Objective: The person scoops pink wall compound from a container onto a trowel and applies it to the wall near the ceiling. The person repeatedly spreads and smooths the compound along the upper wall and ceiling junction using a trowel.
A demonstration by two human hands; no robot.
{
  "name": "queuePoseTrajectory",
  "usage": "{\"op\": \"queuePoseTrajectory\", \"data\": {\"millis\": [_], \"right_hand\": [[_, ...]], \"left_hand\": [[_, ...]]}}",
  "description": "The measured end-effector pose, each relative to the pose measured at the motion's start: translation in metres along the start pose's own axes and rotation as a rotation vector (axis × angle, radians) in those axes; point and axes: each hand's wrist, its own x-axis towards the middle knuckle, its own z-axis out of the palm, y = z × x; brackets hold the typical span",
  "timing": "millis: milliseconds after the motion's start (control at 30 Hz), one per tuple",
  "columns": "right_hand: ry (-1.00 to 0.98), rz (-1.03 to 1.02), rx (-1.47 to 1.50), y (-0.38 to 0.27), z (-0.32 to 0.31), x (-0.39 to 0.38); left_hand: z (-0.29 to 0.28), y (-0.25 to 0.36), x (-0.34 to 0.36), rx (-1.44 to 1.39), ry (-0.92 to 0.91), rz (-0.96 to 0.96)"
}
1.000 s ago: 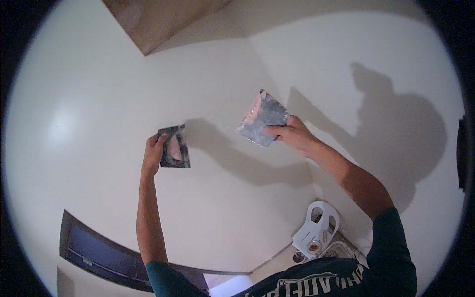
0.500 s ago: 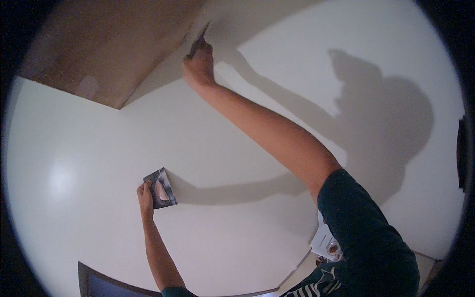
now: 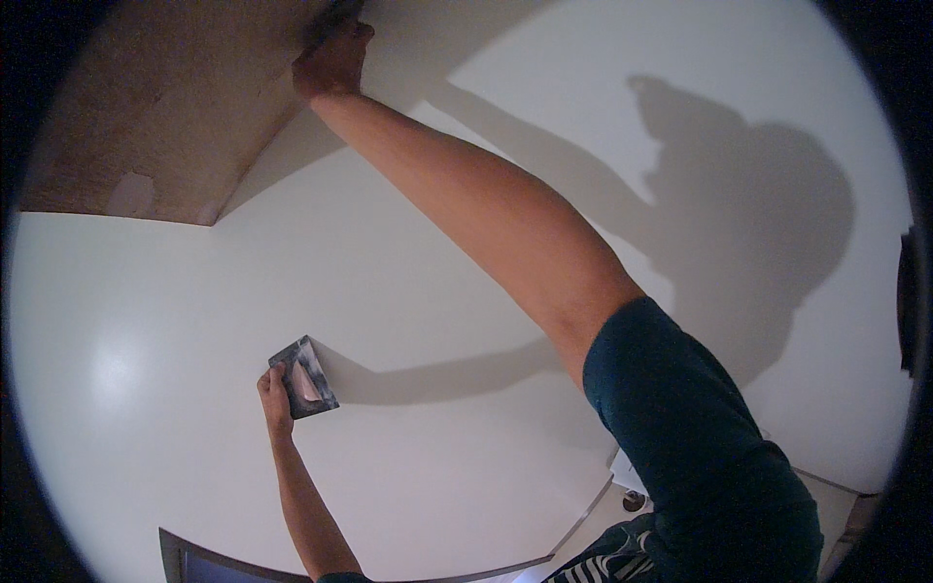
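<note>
My left hand [image 3: 276,396] grips the edge of a square dark plate [image 3: 309,409] that carries a lump of pinkish filler paste [image 3: 306,382]. It is raised in front of the white wall. Stretched up to the top of the view, my right hand [image 3: 336,60] is closed round a putty knife [image 3: 332,17], dark in shadow. The knife is at the seam where a brown wooden panel [image 3: 185,107] meets the wall; whether its blade touches is too dim to tell. Pale smears [image 3: 131,194] of paste mark the panel near its lower edge.
The white wall [image 3: 457,340] fills most of the view, with my shadow [image 3: 758,223] on it. A dark frame [image 3: 173,559] stands at the lower left. Papers [image 3: 627,474] and a small round item [image 3: 634,500] are below my right arm. A dark object [image 3: 908,301] sits at the right rim.
My right hand has moved up and left with the putty knife, along the wooden panel. The plate in my left hand has shifted slightly left and down.
</note>
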Motion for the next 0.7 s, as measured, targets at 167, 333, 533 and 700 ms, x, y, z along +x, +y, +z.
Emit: {"op": "queuePoseTrajectory", "data": {"millis": [167,333,533,700], "right_hand": [[0.003,-0.008,0.031,-0.002,-0.002,-0.001],[-0.043,-0.04,0.069,0.013,-0.01,0.0],[0.018,-0.349,0.038,0.049,-0.014,-0.001],[-0.2,-0.159,0.234,0.05,-0.072,-0.029]], "left_hand": [[-0.006,-0.012,0.006,0.03,0.041,0.046],[-0.003,-0.007,0.006,-0.033,0.028,0.022],[0.003,-0.001,0.003,-0.008,0.045,0.045],[-0.005,-0.023,0.01,-0.016,0.038,0.046]]}}
